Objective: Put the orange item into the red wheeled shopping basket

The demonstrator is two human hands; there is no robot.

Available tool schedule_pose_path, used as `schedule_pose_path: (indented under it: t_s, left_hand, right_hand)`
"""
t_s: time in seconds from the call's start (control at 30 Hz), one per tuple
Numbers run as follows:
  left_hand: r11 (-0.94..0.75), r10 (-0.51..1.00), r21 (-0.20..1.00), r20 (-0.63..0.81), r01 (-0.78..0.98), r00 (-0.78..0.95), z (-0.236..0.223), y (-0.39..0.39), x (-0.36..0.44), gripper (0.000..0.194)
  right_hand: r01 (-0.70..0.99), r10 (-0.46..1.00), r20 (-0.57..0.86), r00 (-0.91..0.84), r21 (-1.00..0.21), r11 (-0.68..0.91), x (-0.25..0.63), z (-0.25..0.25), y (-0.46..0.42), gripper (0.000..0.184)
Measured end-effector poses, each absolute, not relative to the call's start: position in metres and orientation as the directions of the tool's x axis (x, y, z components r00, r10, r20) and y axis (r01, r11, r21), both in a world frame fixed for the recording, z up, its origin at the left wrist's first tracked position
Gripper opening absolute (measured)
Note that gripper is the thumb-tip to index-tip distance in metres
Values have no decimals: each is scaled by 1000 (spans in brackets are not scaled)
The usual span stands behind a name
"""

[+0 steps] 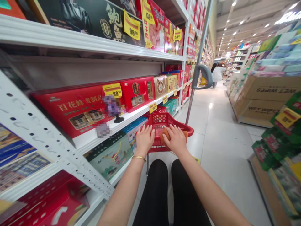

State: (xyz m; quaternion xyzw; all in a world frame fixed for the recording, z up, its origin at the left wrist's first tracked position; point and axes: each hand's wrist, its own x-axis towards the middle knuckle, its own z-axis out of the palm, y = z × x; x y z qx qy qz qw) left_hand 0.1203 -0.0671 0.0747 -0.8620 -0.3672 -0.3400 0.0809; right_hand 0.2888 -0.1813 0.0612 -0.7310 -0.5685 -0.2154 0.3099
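My left hand lies over the near rim of a red plastic shopping cart basket, fingers curled down, with a gold bangle on the wrist. My right hand rests a little to its right on the same rim. Under and beside that hand sits an orange-brown object, mostly hidden, its kind unclear. The inside of the basket shows only partly behind my hands. Below them, my legs in black trousers stand close behind the cart.
White metal shelves with red and green boxed gift packs and yellow price tags run along the left. A grey cart pole rises ahead. Cartons of wet wipes stand right of the tiled aisle; a person in white stands far off.
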Motion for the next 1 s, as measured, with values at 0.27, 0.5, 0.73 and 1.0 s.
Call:
schedule_pose_path:
  t_s: [0.27,0.5,0.73,1.0]
  left_hand:
    - [-723,572,113,650,681,500,72,-63,119,51]
    - [-716,584,140,656,684,478,68,-57,121,50]
    - [-725,578,131,651,677,493,66,-56,120,51]
    - [-722,572,125,662,680,485,66,-59,121,51]
  right_hand:
    - [965,723,640,260,-208,-162,290,69,-179,57]
    - [843,767,428,478,-470,-263,313,105,-173,47]
    - [955,805,520,284,-226,-191,263,92,-151,55]
    - [974,894,404,195,-188,-127,281,95,-162,108]
